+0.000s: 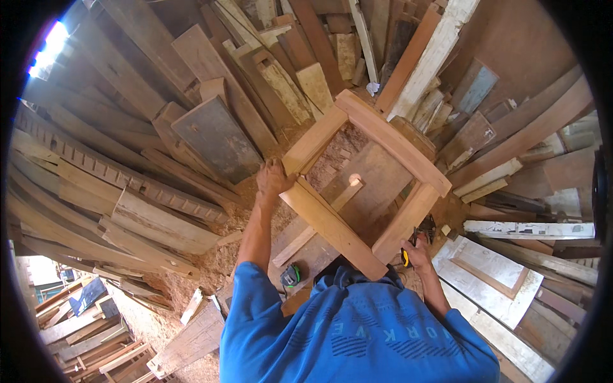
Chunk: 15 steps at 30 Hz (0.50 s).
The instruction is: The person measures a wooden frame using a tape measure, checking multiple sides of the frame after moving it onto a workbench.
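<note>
A square wooden frame (397, 145) of thick reddish-brown rails is held tilted in front of my chest, with an open middle. My left hand (273, 179) is closed round its left corner, where two rails meet. Near the frame's lower right rail, my right hand (418, 251) grips a small black-and-yellow tool (405, 258), whose kind I cannot make out. Some of that hand's fingers are hidden. Below the frame's left side, a black-and-green tape measure (290, 276) lies on a wooden surface. Through the opening shows a narrow wooden strip (345, 196).
Planks (217, 83) lean in dense rows on the far side and along the left. A dark board (217, 139) stands beyond my left hand. To the right lie a pale panel (488, 277) and a white-painted bar (530, 230). Sawdust (214, 258) covers the floor.
</note>
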Each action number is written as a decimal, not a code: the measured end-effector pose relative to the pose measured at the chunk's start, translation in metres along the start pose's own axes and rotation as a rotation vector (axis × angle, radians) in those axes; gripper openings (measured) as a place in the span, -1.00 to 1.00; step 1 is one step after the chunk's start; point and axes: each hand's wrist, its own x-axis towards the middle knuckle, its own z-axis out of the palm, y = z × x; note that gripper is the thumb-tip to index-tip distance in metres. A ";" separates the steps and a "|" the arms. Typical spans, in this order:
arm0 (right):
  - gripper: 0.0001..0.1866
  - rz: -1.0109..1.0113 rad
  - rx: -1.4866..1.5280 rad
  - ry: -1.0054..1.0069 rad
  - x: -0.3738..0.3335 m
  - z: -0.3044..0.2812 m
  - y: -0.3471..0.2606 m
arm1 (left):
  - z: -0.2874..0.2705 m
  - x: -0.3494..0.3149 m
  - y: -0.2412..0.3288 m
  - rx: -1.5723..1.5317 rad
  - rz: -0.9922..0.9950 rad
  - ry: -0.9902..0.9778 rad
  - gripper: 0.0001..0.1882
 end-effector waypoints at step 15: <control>-0.74 0.181 0.771 -0.025 -0.034 -0.046 0.004 | 0.076 -0.023 0.002 0.062 0.279 0.501 -0.18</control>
